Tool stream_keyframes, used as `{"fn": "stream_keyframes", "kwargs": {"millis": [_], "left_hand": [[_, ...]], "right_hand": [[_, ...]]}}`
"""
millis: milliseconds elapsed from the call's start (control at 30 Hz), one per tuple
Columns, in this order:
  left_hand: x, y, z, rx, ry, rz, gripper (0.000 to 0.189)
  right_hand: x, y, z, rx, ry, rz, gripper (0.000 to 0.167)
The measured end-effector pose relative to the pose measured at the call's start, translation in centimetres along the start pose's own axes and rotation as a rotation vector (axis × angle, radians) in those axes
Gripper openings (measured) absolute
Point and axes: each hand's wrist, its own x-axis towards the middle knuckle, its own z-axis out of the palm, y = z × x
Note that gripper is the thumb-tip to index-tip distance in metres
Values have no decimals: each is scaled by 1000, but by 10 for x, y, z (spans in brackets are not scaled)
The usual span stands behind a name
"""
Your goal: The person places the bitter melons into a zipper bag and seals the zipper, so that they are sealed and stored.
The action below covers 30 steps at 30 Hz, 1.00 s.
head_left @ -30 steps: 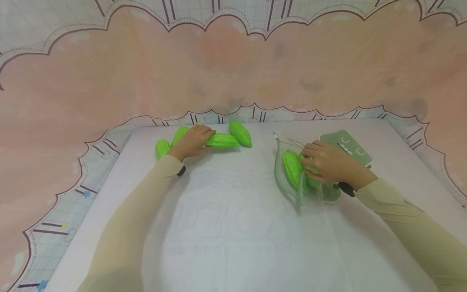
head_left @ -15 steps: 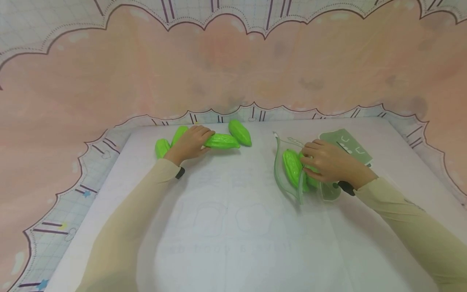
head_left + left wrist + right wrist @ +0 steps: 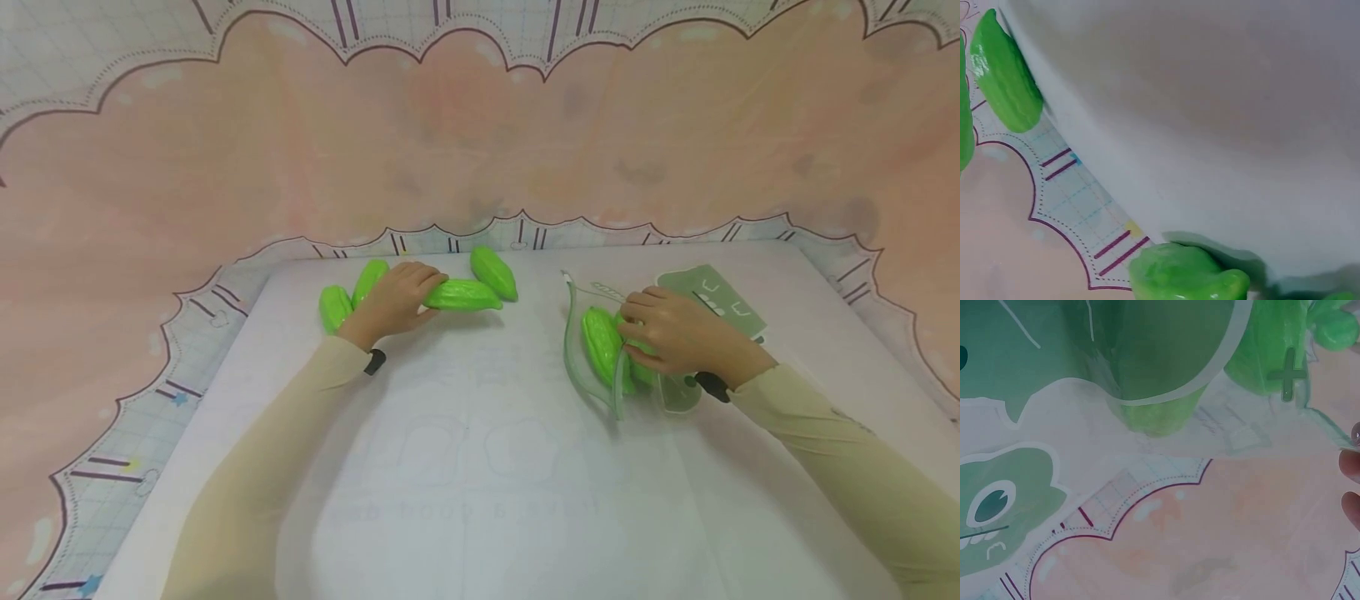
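Observation:
My left hand [image 3: 397,302] grips one end of a bright green, ridged bitter melon [image 3: 467,294], held nearly level just above the white table, with a shadow below it. Behind its tip lies another bitter melon [image 3: 493,273]. Two more, a left bitter melon [image 3: 335,309] and its neighbour [image 3: 367,282], lie beside the left wrist, partly covered by the hand. My right hand [image 3: 667,329] pinches the rim of a clear zip bag [image 3: 570,350] with a green edge and cartoon print. Inside the bag, a bitter melon [image 3: 602,343] shows, with more green partly hidden behind the fingers.
The white table [image 3: 465,533] carries faint printed outlines and letters. A patterned peach-coloured cloth [image 3: 480,142] hangs or lies beyond its back and left edges. In the right wrist view, the bag's printed green cartoon figure [image 3: 1016,500] covers part of the scene.
My left hand has shifted slightly right and toward me, and the bitter melon in it has come along, a little off the table. My right hand and the bag stay in place.

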Motion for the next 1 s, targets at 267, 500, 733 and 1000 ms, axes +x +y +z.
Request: {"fn": "stream_keyframes", "kwargs": {"millis": [267,500,733,1000], "left_hand": [[5,11,-6,15,9,4,46],[11,23,-8,29,17,20,47],[18,35,-7,2,35,49,46],[26,52,-9,8,10,70,48]], "right_hand": [[0,0,1,4,8,-6,15],[0,0,1,-3,14,-7,15],[-1,1,2,0,19,-8,16],[0,2,4,14,47,-19,18]]}}
